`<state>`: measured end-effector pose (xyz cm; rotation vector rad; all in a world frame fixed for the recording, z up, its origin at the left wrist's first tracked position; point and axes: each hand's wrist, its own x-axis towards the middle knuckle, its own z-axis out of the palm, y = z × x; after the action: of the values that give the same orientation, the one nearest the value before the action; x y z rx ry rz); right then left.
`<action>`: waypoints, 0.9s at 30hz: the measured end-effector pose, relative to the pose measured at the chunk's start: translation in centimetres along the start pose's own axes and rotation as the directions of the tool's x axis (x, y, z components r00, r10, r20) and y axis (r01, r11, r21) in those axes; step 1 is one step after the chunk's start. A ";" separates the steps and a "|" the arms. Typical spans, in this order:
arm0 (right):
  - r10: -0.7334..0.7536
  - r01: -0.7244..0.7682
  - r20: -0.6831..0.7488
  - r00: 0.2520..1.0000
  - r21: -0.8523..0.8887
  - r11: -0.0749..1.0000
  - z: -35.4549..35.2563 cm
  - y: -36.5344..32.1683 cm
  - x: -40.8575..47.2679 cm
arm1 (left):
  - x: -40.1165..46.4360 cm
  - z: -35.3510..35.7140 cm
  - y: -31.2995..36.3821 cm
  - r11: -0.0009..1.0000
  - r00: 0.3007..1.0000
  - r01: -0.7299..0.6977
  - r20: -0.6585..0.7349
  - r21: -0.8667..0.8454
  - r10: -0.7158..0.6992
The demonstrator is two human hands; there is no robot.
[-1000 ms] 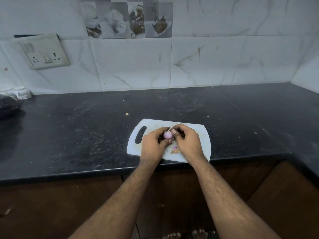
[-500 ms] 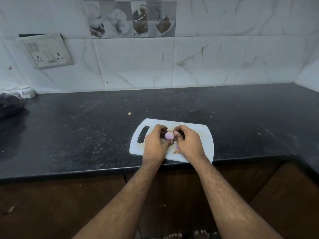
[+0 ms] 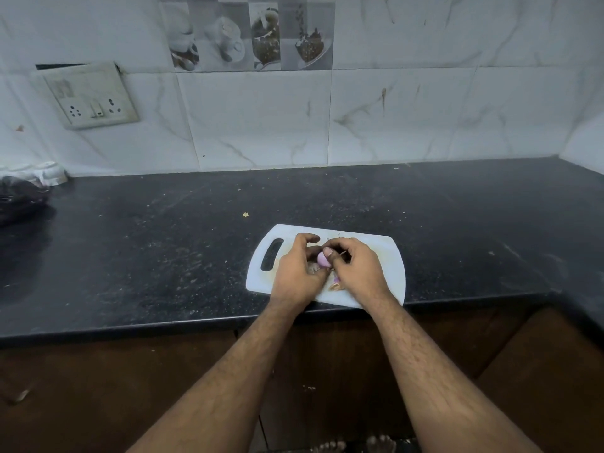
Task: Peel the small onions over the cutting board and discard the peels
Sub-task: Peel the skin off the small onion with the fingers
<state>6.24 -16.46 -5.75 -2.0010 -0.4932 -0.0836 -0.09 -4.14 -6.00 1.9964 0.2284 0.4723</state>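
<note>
A small purple onion is pinched between my left hand and my right hand, just above the white cutting board. My right thumb presses on the onion's side. Brown and purple peels lie on the board under my hands, partly hidden by them. The board sits at the counter's front edge, with its handle slot on the left.
The black stone counter stretches wide on both sides. A dark bag and a white object rest at the far left by the wall. A small crumb lies behind the board. A switch socket hangs on the tiled wall.
My hands stay on the onion over the board. My left fingers have spread a little, and the onion has turned slightly between my fingertips. The view has shifted slightly.
</note>
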 end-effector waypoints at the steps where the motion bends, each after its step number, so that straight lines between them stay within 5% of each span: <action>1: 0.014 -0.014 -0.012 1.000 0.012 1.000 0.0 0.0 0.0 | 0.0 0.0 0.2 1.000 1.000 0.004 0.010 -0.001 -0.004; 12: -0.039 0.029 -0.089 0.995 -0.107 0.994 0.3 0.0 -0.1 | 0.0 0.3 -0.1 1.000 1.000 0.004 0.018 0.001 -0.004; 18: 0.094 -0.107 -0.242 0.966 -0.043 0.993 -0.4 0.4 0.0 | 0.3 0.3 -0.4 1.000 0.999 0.016 -0.041 0.020 -0.015; 27: 0.014 -0.017 -0.113 0.993 -0.018 1.000 0.0 -0.2 -0.3 | 0.4 0.3 -0.6 1.000 0.998 0.019 -0.054 0.011 -0.019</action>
<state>5.86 -16.49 -5.62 -2.0060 -0.4056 -0.1915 0.43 -3.94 -6.58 1.9928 0.2839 0.5142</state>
